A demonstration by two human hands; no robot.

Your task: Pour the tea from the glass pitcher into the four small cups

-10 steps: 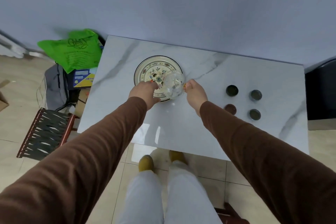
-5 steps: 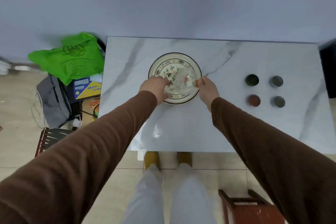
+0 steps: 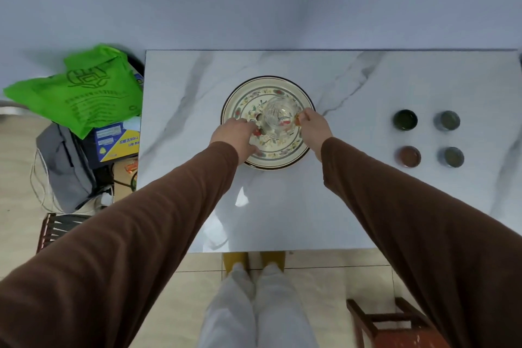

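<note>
The left hand (image 3: 236, 135) and right hand (image 3: 312, 126) both hold the glass pitcher (image 3: 278, 118), fingers closed on its sides. It has moved onto the plate (image 3: 305, 147) on the desk (image 3: 282, 206). The four cups (image 3: 405, 120) sit far right, well apart. The pitcher looks empty, so pouring seems done.

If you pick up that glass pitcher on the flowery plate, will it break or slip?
The glass pitcher looks clear and thin, so it is probably fragile if bumped against the flowery plate. Smooth glass may be slippery; the left hand and right hand are on either side of it, which suggests care. It looks empty, so it is likely light.
</note>
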